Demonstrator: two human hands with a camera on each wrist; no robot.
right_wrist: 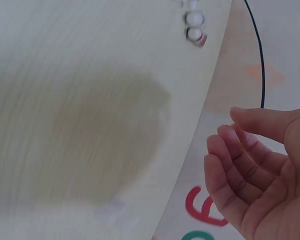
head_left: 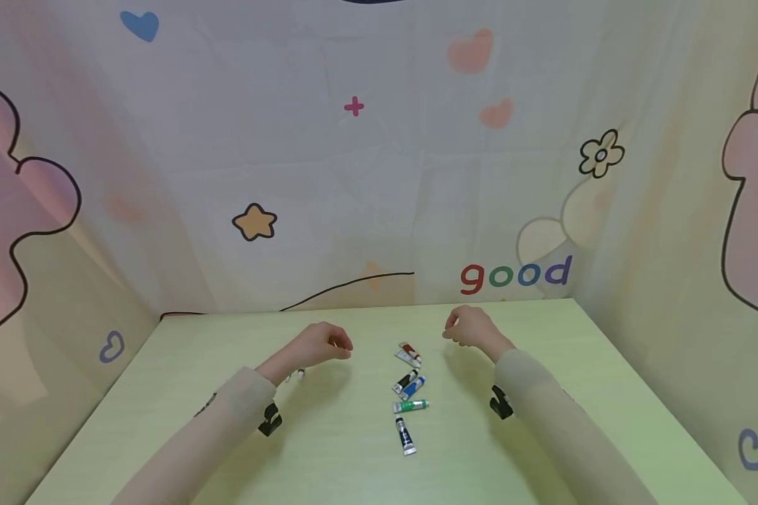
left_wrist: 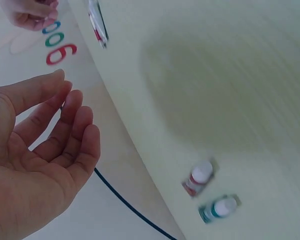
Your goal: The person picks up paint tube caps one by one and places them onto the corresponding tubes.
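Observation:
My left hand hovers above the left half of the table, its fingers loosely curled with nothing between them. Likewise bare, my right hand is raised over the table's far right part, fingers relaxed. Between the hands lies a rough column of small paint tubes: a red one, a whitish one, a black one, a blue one, a green one and a dark one. In the left wrist view, a red white-capped container lies beside a teal one.
The pale table ends at a printed cloth backdrop, with cloth on both sides too. My left forearm partly hides the small items near it. Dark clips hang by both sleeves.

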